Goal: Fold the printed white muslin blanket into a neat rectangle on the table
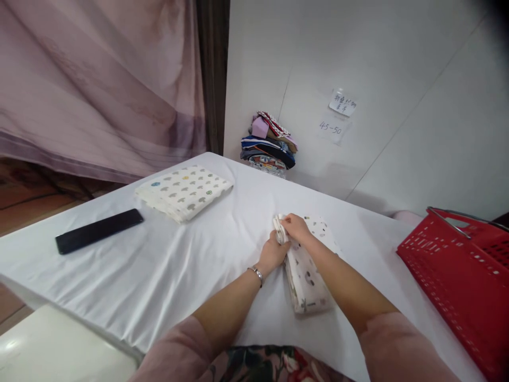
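Note:
A white printed cloth, folded into a thick strip, lies on the white-covered table before me. My left hand grips its left edge near the far end, thumb on top. Just beyond it, my right hand pinches the layered far corner of the same cloth. Part of the fabric spreads flat to the right of my right hand, and my forearm hides some of it. Away to the left, a second folded cloth, cream with grey mushroom-like shapes, rests flat and untouched.
A long black flat object lies at the left of the table. On the right stands a red perforated basket with a handle. A stack of folded clothes sits beyond the far edge, against the wall with paper notes.

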Motion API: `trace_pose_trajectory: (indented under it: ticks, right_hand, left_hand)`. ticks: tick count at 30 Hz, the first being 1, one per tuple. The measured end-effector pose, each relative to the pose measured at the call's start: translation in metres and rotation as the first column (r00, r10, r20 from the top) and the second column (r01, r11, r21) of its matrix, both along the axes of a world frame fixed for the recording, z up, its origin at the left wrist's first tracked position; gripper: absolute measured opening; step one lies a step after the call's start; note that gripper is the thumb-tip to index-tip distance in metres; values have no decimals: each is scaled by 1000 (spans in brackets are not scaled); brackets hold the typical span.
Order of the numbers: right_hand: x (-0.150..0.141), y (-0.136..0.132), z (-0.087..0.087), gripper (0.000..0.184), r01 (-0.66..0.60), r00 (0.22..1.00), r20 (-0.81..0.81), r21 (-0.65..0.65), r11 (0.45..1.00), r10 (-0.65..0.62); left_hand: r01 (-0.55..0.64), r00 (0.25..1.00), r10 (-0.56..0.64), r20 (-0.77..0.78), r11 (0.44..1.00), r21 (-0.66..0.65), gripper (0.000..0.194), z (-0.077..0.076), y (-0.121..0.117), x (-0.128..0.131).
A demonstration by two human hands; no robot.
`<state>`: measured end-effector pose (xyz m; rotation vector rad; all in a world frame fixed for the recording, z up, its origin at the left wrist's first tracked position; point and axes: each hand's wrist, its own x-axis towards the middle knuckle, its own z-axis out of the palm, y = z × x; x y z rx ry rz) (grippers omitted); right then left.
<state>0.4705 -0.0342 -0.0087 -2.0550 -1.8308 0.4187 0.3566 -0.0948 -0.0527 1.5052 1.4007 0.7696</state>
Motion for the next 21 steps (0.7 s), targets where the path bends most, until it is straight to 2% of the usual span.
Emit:
trace_pose_trajectory:
  ticks: [5,11,15,21]
  right_hand:
    - [-1,10,-5,9,-1,995,104,-23,1000,4]
    - [-4,7,-5,18,-39,987,156,-11,999,41]
    - [-12,11,-5,18,-10,973,231,-60,998,24]
    - [-24,22,-1,28,1,946,322,-117,993,37]
  left_hand:
    - [37,999,-37,-12,999,19,55,1,0,-1]
    - [41,998,-40,-51,999,19,59,1,0,-1]
    - [37,999,-37,-36,999,22,58,2,0,0]
    - [39,999,-38,-25,999,19,56,2,0,0]
